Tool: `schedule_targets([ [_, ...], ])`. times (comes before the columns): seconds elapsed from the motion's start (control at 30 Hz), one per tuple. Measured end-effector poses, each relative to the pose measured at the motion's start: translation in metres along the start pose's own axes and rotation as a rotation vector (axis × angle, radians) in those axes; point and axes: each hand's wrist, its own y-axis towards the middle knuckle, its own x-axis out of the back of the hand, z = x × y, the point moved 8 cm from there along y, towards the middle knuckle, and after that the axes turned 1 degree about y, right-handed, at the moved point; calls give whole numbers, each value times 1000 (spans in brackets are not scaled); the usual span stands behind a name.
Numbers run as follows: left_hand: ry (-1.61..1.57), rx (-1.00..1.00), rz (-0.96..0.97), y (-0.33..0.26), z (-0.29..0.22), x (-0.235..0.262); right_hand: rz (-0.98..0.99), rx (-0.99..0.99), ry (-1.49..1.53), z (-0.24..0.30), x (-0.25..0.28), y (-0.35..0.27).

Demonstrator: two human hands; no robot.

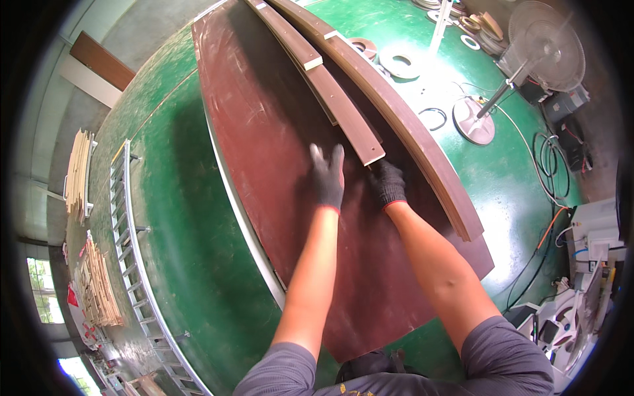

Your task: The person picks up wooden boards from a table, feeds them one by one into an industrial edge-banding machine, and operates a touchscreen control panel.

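- Left first, we lay our left hand [327, 178], in a dark glove, flat and open on the big reddish-brown panel [264, 132] that covers the tabletop [178, 211]; it grips nothing, fingers spread just beside the near end of the strip.
- Next, the short brown strip [343, 112] lies lengthwise on the panel, with another strip [290, 36] overlapping its far end.
- Our right hand [388, 185], also gloved, sits at the strip's near end with fingers curled; we cannot tell whether it pinches the end or only presses against it.
- Further right, a longer curved strip [422, 145] lies alongside, close by.
- We judge the short strip light, stiff along its length yet thin enough to flex, its coated face probably smooth; taking it by the long edges near the end looks surest.
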Motion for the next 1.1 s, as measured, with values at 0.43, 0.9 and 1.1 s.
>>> schedule_targets([
  [0.43, -28, 82, 57, -39, -13, 1, -86, 114, -103, 13, 26, -166],
  [0.9, 109, 254, 78, -384, -11, 21, 62, -235, -34, -92, 89, -480],
  [1.1, -60, 496, 252, -502, 39, 4, -287, -219, 8, -79, 193, -589],
])
